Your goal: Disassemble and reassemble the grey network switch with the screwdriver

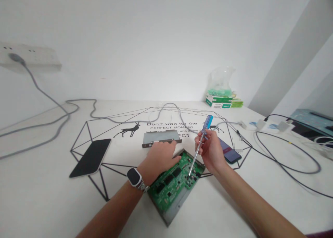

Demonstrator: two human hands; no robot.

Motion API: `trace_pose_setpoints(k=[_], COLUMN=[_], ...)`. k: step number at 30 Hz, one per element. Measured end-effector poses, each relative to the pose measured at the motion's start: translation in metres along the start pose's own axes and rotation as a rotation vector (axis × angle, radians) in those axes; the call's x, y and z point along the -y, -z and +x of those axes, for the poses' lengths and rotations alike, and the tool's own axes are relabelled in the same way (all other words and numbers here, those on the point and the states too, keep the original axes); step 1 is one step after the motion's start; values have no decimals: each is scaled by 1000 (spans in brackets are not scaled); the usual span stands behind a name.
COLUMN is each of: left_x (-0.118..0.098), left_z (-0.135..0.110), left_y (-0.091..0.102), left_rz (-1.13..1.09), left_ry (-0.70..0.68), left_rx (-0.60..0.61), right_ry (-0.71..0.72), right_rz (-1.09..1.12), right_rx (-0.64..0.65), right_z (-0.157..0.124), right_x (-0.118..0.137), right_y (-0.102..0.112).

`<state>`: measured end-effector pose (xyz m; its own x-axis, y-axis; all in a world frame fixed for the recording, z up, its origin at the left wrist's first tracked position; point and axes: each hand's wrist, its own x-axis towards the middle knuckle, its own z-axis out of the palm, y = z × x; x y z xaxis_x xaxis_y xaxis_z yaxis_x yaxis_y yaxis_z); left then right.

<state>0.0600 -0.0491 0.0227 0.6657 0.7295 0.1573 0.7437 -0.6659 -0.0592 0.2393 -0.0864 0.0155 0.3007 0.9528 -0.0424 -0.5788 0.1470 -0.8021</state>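
Note:
My right hand (212, 148) is closed around a screwdriver (196, 154) with a clear blue handle. Its shaft slants down to the left, and the tip meets or nearly meets a green circuit board (171, 181) in a grey metal tray. Over the upper left of that board lies my left hand (161, 156), thumb stretched out to the right and fingers reaching forward. Those fingers overlap the front edge of a small metal panel (162, 138) behind the board; whether they press on it I cannot tell. A watch (134, 177) is on the left wrist.
To the left lies a dark-screened tablet or phone (92, 158); a lit phone (230, 150) is by my right hand. A grey cable (125, 121) crosses the table's back. Boxes (220, 101) stand against the wall. At right are a power strip (249, 125) and black cables (275, 158).

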Motion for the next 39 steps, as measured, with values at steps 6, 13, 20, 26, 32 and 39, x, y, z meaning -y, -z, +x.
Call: trace_pose_setpoints(k=[6,13,20,26,32,39], left_x=[10,31,82,96,86,80], left_z=[-11,-18,-23,-24,-23,-22], left_y=[18,19,30,24,24,30], left_rz=[-140,-567,-612,-436,-425,-342], left_ry=[219,385,470,420,425,381], left_rx=[243,457,270,221,240,215], right_ry=[15,51,162,258,273,282], right_rz=[-34,-74,-116,-220,-285,-300], right_rx=[8,109,163,215,287,271], right_z=[3,0,-5,-18,-23,-23], right_x=[-6,-20,-28,-41,-54,-52], right_y=[1,-3,-11,-28,-35,-34])
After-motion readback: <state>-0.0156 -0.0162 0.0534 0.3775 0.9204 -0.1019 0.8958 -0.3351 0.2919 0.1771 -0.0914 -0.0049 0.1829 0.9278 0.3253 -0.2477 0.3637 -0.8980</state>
